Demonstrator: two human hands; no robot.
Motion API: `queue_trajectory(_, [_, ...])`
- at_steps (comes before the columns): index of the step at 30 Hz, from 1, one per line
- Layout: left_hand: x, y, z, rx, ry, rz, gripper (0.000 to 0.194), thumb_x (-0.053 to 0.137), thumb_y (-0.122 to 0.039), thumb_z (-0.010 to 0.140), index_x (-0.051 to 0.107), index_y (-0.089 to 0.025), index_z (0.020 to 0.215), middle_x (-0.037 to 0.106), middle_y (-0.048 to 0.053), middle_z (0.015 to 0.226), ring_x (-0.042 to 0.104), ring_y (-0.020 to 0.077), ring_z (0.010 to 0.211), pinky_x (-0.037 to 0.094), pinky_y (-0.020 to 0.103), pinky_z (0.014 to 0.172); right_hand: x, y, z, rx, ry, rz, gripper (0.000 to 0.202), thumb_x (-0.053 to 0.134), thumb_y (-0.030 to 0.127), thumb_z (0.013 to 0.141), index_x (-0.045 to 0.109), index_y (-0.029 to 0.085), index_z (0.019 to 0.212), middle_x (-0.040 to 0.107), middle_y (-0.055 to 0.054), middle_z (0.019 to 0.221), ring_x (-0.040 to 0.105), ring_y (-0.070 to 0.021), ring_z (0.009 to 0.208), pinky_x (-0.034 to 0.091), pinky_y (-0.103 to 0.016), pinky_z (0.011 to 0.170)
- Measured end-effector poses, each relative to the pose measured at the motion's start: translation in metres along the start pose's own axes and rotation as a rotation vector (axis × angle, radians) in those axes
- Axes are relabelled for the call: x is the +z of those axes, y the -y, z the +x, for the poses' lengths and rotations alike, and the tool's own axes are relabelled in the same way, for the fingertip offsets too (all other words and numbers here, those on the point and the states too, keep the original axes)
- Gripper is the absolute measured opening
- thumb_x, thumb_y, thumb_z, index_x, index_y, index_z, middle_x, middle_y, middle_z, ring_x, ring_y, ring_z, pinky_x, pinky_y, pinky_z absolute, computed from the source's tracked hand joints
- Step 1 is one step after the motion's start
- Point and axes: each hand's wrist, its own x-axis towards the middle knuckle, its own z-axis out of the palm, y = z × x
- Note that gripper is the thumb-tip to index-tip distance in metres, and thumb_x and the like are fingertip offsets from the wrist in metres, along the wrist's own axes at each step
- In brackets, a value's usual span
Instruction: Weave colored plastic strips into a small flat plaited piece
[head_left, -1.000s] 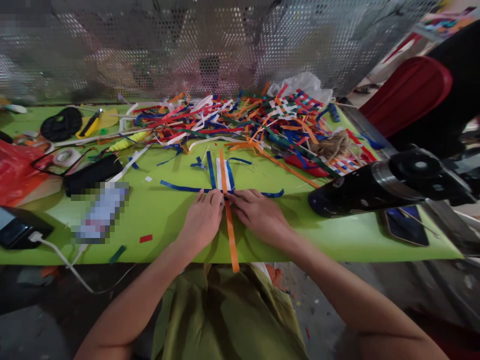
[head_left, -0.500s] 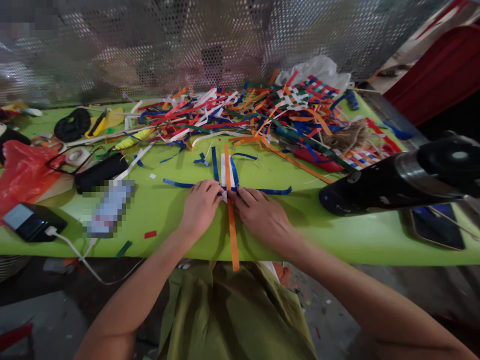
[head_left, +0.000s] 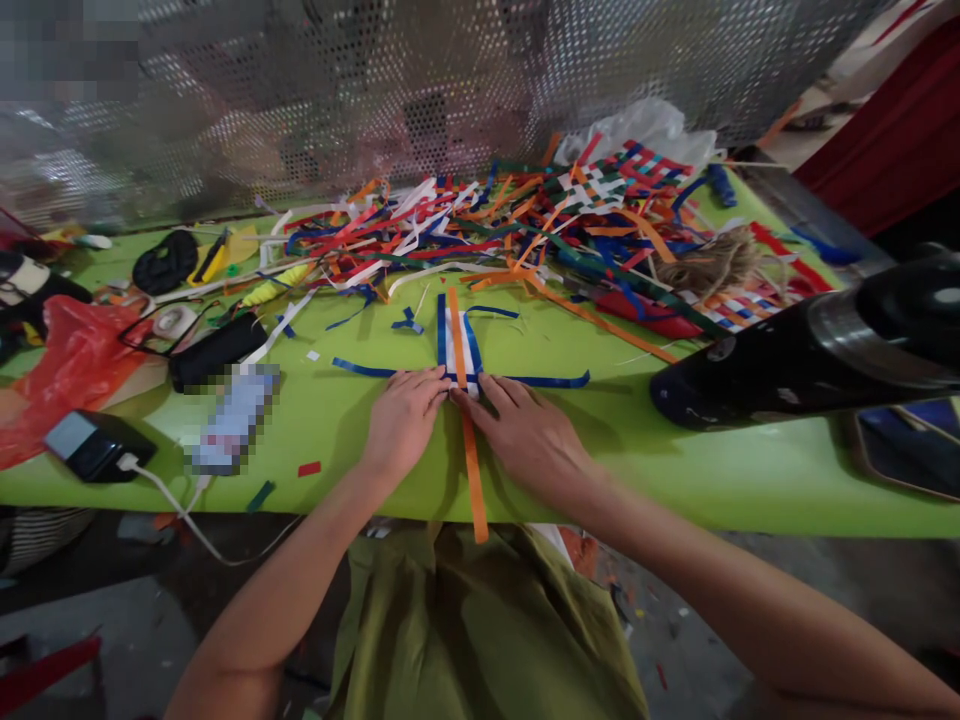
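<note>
An orange strip runs lengthwise over white strips in front of me, its near end hanging past the table edge. Blue upright strips flank the white, and a blue crosswise strip crosses them. At the crossing, my left hand is closed, fingertips and thumb gripping the left side of the blue crosswise strip. Opposite it, my right hand has its fingers on the same strip and its thumb beside the orange one. Both hands partly cover the crossing, so the exact weave there is hidden.
A heap of coloured strips lies along the back, with woven pieces at its right. A black bottle stands at right. Toward the left are a phone, a black charger box and a red plastic bag.
The left blue upright strip has shifted right, close against the white ones. Both hands stay at the crossing. The view has turned slightly left.
</note>
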Motion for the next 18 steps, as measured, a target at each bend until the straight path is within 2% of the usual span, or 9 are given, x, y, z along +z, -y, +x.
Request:
queue_trajectory(5, [-0.0024, 0.0017, -0.0003, -0.001, 0.005, 0.000, 0.028, 0.057, -0.008, 0.095, 0.072, -0.021, 0.114, 0.071, 0.003, 0.127, 0.065, 0.0210, 0.114, 0.050, 0.041, 0.105, 0.0003, 0.0004, 0.0006, 0.002, -0.017, -0.003, 0.048, 0.046, 0.009, 0.096, 0.052, 0.013, 0.144, 0.058, -0.021, 0.138, 0.055, -0.0325, 0.122, 0.049, -0.044, 0.094])
queue_trajectory(11, [-0.0024, 0.0008, 0.0052, -0.028, -0.002, 0.032, 0.025, 0.063, -0.013, 0.093, 0.068, -0.021, 0.116, 0.070, 0.005, 0.110, 0.064, 0.0228, 0.104, 0.053, 0.038, 0.093, 0.0034, 0.0005, 0.0007, -0.009, -0.023, -0.011, 0.048, 0.045, 0.011, 0.097, 0.052, 0.014, 0.144, 0.059, -0.021, 0.137, 0.056, -0.0318, 0.121, 0.047, -0.045, 0.097])
queue_trajectory(18, [0.0002, 0.0042, 0.0082, -0.054, -0.038, 0.012, 0.019, 0.068, -0.013, 0.089, 0.062, -0.020, 0.105, 0.069, 0.005, 0.106, 0.062, 0.0222, 0.101, 0.051, 0.037, 0.092, 0.0050, 0.0018, 0.0000, -0.002, -0.030, 0.006, 0.049, 0.045, 0.009, 0.096, 0.051, 0.012, 0.145, 0.058, -0.023, 0.137, 0.055, -0.0327, 0.123, 0.047, -0.046, 0.097])
